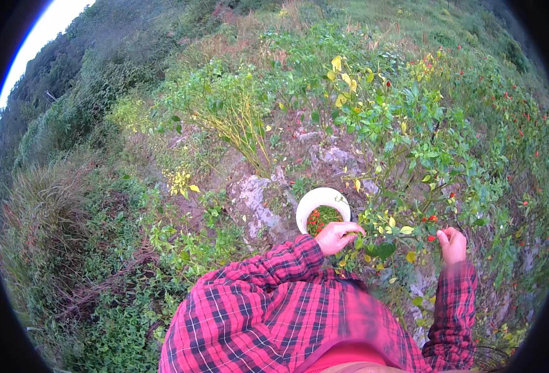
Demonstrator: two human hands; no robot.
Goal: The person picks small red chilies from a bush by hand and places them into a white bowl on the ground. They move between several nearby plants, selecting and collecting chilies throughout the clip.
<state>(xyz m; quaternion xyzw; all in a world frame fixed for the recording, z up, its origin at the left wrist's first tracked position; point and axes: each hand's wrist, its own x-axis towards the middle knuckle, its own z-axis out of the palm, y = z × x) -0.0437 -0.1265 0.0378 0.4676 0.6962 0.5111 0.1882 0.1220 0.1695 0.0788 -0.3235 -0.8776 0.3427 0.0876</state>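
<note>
Red peppers (433, 219), at least three, hang at eleven to nine o'clock of a right hand (452, 245), fingers bunched, contents unclear. One white bucket (305, 214), at nine o'clock, holds a red and green heap, uncountable, apparently the part done; many reds on plants at two o'clock appear left. At its five o'clock, one left hand (341, 237) curls by leaves, grip unclear.
</note>
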